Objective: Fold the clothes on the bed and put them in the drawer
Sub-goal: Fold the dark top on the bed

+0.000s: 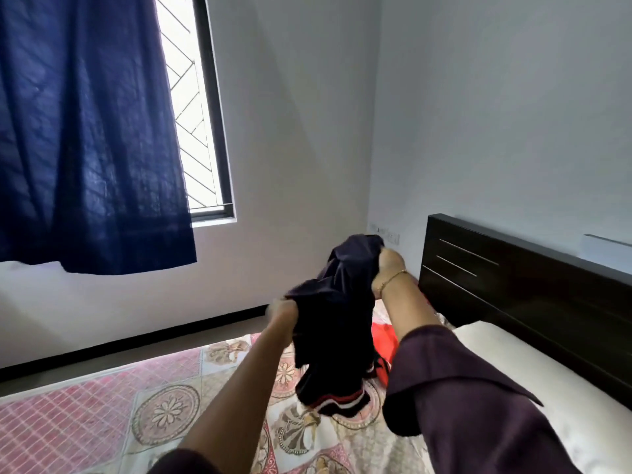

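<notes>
Nearest the camera, two forearms in dark plum sleeves reach out over the bed (pixel 164 415), whose patterned pink-and-cream floral cover spreads below them. Taking the bed as the landmark, a white pillow (pixel 533 388) lies at its right side, against the dark wooden headboard (pixel 533 289) with three pale inlaid lines.

Above the middle of the bed, both hands hold up one dark navy garment with red and white striped trim (pixel 337 333), which hangs bunched with its striped hem close over the cover. The left hand (pixel 282 311) grips the cloth at the lower left, fingers curled into the fabric. The right hand (pixel 388 268), wearing one thin gold bracelet, clutches the upper part higher up, its fingers buried in the cloth.

Behind the hanging garment, one red-orange piece of clothing (pixel 384 340) lies on the bed, mostly hidden by the navy cloth and the right forearm.

Beyond the far edge of the bed is a strip of grey floor and a white wall with dark skirting. Higher on that wall, one dark-framed window with a diagonal grille (pixel 191 107) is half covered by one deep blue curtain (pixel 85 131). A switch panel (pixel 390 234) sits on the wall beside the headboard.
</notes>
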`<state>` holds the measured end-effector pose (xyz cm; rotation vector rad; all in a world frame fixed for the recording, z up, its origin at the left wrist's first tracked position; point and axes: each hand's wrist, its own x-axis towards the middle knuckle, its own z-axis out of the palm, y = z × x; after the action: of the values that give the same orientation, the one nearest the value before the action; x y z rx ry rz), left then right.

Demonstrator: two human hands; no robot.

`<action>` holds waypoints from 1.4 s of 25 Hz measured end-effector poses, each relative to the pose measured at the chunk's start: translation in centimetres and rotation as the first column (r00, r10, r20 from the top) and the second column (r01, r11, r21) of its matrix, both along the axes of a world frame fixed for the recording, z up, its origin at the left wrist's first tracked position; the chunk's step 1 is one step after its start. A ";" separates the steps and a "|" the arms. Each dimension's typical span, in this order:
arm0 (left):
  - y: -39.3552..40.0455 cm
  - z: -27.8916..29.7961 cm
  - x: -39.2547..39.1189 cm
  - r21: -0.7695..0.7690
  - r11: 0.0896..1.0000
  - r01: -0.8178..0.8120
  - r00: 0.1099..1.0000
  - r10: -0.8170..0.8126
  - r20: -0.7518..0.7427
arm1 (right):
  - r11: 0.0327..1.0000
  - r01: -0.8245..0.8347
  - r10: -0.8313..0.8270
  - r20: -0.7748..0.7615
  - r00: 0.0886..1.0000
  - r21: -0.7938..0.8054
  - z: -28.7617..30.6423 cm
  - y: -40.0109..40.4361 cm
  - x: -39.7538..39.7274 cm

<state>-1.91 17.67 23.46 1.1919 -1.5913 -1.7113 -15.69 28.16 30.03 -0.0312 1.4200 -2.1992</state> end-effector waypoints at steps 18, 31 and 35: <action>-4.5 14.0 -2.4 0.057 0.971 0.231 0.806 -0.159 -0.570 | 0.983 0.026 0.074 -0.522 0.850 0.183 2.4 -3.5 2.6; -13.1 6.2 3.2 -0.458 0.196 0.867 0.333 0.456 0.825 | 0.966 0.171 -0.136 -0.183 0.974 0.195 0.5 -0.7 -4.8; -13.7 3.2 2.0 -0.714 0.450 0.537 0.678 0.273 0.682 | 0.925 -0.040 0.153 -0.274 0.950 0.377 -1.2 -0.2 -5.3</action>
<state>0.05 4.00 26.70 1.1437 -2.6294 -0.0693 -21.02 27.98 28.81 -0.3091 1.9356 -1.8702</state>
